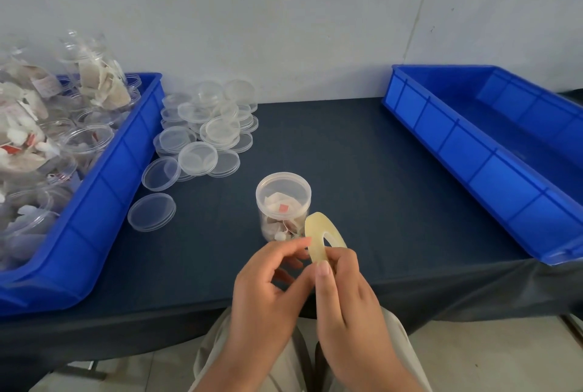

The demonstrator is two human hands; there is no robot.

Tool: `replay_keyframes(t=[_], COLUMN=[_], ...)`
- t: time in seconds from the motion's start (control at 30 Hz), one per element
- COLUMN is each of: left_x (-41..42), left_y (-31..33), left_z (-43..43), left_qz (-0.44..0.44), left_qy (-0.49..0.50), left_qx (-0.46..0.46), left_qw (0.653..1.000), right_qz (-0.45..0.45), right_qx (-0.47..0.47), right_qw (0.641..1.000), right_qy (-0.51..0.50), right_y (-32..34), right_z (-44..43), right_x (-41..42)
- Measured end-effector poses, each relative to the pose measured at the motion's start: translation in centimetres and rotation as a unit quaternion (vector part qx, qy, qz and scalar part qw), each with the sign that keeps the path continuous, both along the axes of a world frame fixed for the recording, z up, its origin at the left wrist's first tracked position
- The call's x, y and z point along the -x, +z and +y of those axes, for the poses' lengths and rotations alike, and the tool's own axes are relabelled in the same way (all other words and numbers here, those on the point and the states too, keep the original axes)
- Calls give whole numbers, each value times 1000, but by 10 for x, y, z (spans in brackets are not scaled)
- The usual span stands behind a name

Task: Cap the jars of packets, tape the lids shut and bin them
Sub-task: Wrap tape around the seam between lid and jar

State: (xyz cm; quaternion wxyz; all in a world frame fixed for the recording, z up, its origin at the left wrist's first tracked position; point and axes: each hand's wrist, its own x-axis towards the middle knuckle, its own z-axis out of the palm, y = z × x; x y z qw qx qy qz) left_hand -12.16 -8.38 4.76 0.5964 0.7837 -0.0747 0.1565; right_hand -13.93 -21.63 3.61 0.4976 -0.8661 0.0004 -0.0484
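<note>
Clear jar [283, 202] ×1 | blue bins [104, 202] ×2 | lids [198, 158] perhaps twenty | tape roll [313, 229] ×1, pinched: left hand [268, 290], right hand [350, 303] fingers

Plain bright blue: the left bin [104, 202] and the right bin [473, 152]. The tablecloth [347, 171] is dark navy. The jar [283, 202] and lids [205, 126] are clear and colourless. Its packets [274, 201] are off-white, one with a red square. The roll of tape [315, 234] is pale yellow. The trousers [400, 344] are beige and the wall [284, 13] pale grey.
</note>
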Motion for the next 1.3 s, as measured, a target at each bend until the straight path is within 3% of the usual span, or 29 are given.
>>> replay_keyframes(t=[0.13, 0.33, 0.5, 0.6, 0.73, 0.93, 1.17, 1.3], left_x=[-4, -11, -17, -19, -21, -22, -23, -25], left_y=[-4, -3, 10, 15, 23, 33, 39, 33], left_z=[1, 8, 12, 16, 20, 12, 6, 2], left_qz=[-74, -213, -231, -207, -217, -209, -203, -190], left_qy=[53, 86, 77, 50, 32, 2, 3, 9], left_qx=[-69, -218, -254, -243, -178, -125, -64, -54], left_qw=[993, 948, 936, 946, 959, 970, 977, 980], right_qz=[-27, -29, -2, 41, 67, 97, -13, -92], right_qx=[-47, -32, -55, -43, -13, 34, 4, 56], right_qw=[999, 996, 985, 974, 979, 964, 983, 985], right_qy=[5, 81, 162, 218, 191, 244, 184, 135], right_y=[3, 15, 26, 34, 46, 55, 53, 47], right_z=[2, -15, -30, -43, -56, -59, -56, -53], right_x=[0, -6, -16, -20, -30, -31, -28, -33])
